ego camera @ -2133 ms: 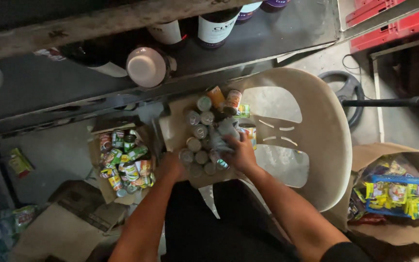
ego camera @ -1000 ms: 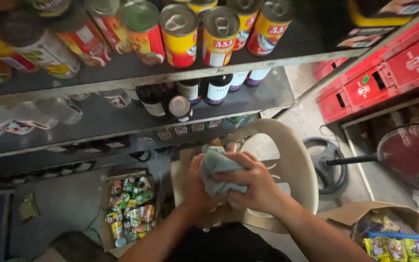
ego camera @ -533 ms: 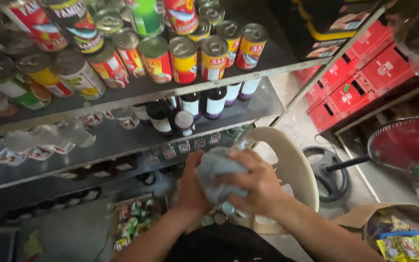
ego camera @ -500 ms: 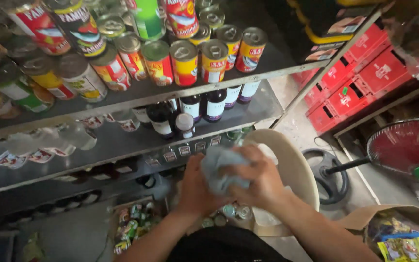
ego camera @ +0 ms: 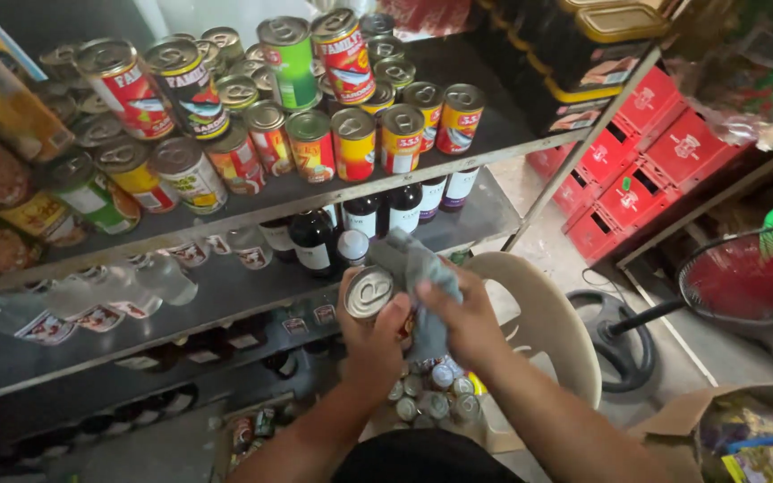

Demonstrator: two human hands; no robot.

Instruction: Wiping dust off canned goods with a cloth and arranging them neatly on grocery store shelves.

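Head view: left hand (ego camera: pixel 370 344) has its grip wrapped around a tin can (ego camera: pixel 369 292), lid up, in front of the bottle shelf (ego camera: pixel 225 286). Right hand (ego camera: pixel 465 317) grip pinches a grey cloth (ego camera: pixel 415 268) against the can's side, above the plastic chair (ego camera: pixel 547 326).

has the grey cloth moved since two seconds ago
Yes. The grey cloth has come up from the cans on the white chair to the bottle shelf, against a can.
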